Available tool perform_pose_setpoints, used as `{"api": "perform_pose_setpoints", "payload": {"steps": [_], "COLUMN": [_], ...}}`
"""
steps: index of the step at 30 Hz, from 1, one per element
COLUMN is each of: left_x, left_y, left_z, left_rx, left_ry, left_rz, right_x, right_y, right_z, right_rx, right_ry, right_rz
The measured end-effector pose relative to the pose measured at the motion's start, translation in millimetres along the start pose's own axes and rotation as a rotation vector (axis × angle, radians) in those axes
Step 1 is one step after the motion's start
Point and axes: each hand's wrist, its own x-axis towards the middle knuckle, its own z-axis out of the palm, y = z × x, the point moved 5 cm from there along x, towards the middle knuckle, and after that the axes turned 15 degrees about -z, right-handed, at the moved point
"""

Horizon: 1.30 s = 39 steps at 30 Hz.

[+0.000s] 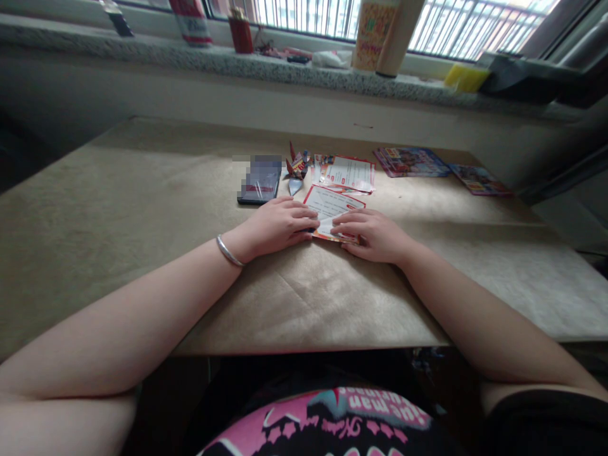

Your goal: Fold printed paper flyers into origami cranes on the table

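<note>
A sheet of printed paper (327,204) with a red border lies on the brown table, its white text side up and crease lines across it. My left hand (285,223) rests on its left edge, fingers stretched out. On its right side, my right hand (373,233) lies with the fingers spread over the paper. Just beyond are a folded paper figure (298,166) with pointed ends and more red-edged printed sheets (349,172). A dark phone (261,180) lies beside my left hand.
Colourful printed booklets (413,161) are stacked at the back right, with another booklet (479,179) beside them. The stone windowsill (285,66) behind the table holds a red cup (240,33), a patterned container (373,35) and a yellow object (467,77).
</note>
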Motion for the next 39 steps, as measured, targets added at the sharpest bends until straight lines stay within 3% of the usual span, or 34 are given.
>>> {"api": "perform_pose_setpoints", "payload": {"steps": [10, 16, 21, 26, 31, 39], "left_x": [3, 0, -2, -1, -2, -1], "left_y": [5, 8, 6, 9, 9, 11], "left_z": [-4, 0, 1, -2, -1, -3], "left_rx": [0.064, -0.055, -0.127, -0.135, -0.140, -0.151], "left_ry": [0.049, -0.003, -0.113, -0.123, -0.067, -0.039], "left_rz": [-0.012, 0.030, -0.067, -0.070, 0.018, 0.037], "right_x": [2, -5, -12, -16, -19, -18], "right_y": [-1, 7, 16, 24, 32, 30], "right_z": [-3, -8, -11, -7, -1, -4], "right_rx": [0.017, -0.027, 0.036, 0.044, -0.001, 0.010], "right_ry": [0.033, 0.063, 0.078, 0.076, 0.024, -0.027], "right_rz": [0.102, 0.309, 0.500, 0.626, 0.670, 0.683]}}
